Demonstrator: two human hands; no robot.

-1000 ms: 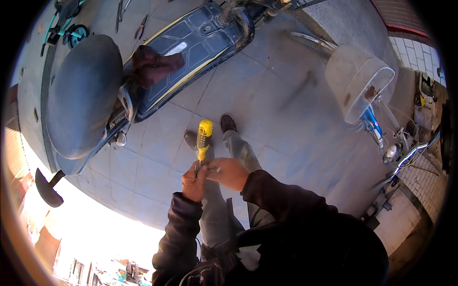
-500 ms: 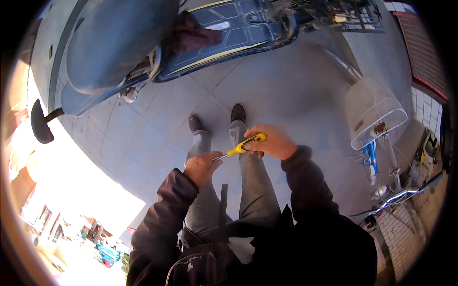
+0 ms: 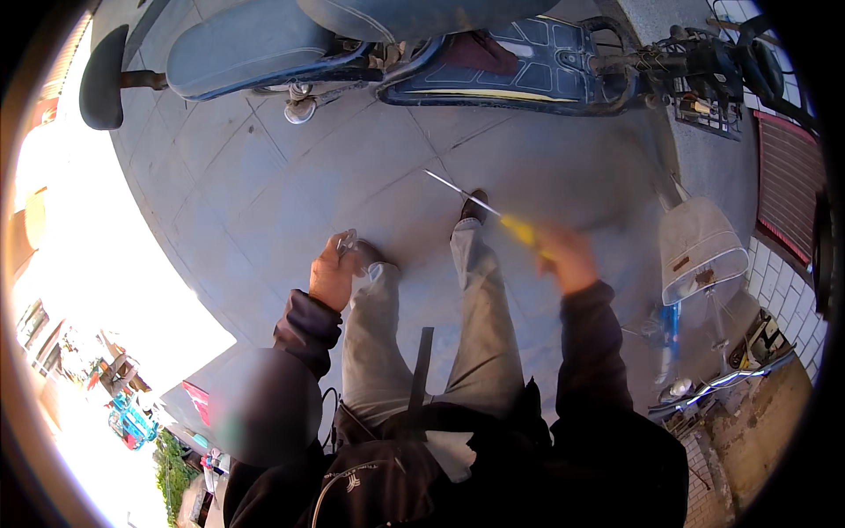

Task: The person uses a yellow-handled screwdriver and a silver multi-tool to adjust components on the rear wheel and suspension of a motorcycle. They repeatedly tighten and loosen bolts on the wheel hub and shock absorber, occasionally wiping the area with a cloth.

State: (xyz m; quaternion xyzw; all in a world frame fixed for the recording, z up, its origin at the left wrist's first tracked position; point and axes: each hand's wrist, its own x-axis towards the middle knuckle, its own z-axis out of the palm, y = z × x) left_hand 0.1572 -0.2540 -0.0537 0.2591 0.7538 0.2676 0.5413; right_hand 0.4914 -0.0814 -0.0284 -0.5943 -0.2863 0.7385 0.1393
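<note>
My right hand (image 3: 568,260), smeared by motion, grips a screwdriver by its yellow handle (image 3: 519,231). The screwdriver's long metal shaft (image 3: 458,189) points up and to the left, its tip over the paved floor. My left hand (image 3: 331,277) is closed, well apart from the screwdriver, above my left shoe. Between its thumb and fingers is a small clear, shiny thing (image 3: 349,241), whose kind I cannot make out. A blurred round patch covers part of my left sleeve.
An electric scooter (image 3: 255,53) stands across the far side, a dark red cloth (image 3: 480,53) on its footboard (image 3: 528,84). At the right are a bicycle's pale basket (image 3: 700,251) and a red-brown slatted panel (image 3: 785,189). Bright sunlit ground with clutter lies at the left.
My hands have moved apart. The screwdriver's shaft has come away from my left hand and swung up, while my right hand moved right. The view has shifted, showing more of the scooter.
</note>
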